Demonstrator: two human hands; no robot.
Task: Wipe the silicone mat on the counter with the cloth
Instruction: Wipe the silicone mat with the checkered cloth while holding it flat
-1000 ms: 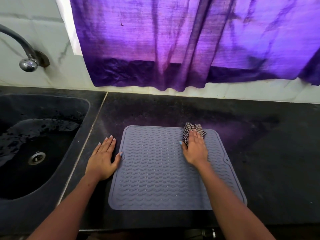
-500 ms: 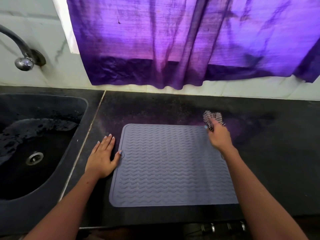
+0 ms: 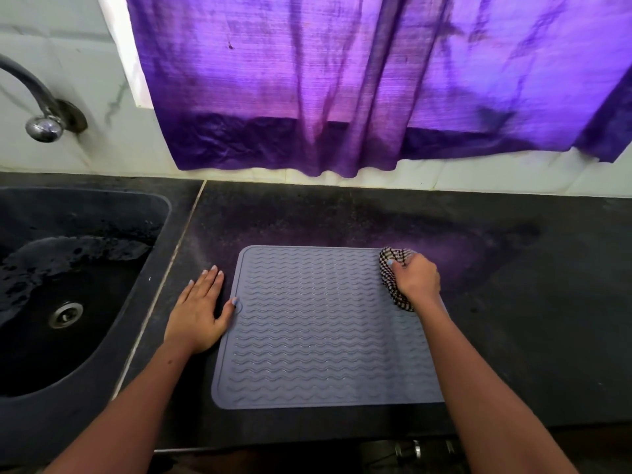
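Since half a second ago the right hand (image 3: 418,279), fist closed around the bunched black-and-white checkered cloth (image 3: 391,268), has pulled back from just past the far right corner onto the grey wavy-ribbed silicone mat (image 3: 318,330), which lies flat on the dark speckled stone counter (image 3: 530,302). The left hand (image 3: 200,311) hasn't budged: open, flat on the counter, holding nothing, thumb tip touching the mat's left edge. Dark wet sink (image 3: 85,213) and curved metal tap (image 3: 41,111) sit left, purple curtain (image 3: 342,80) hangs behind, and the right forearm covers the mat's near right corner.
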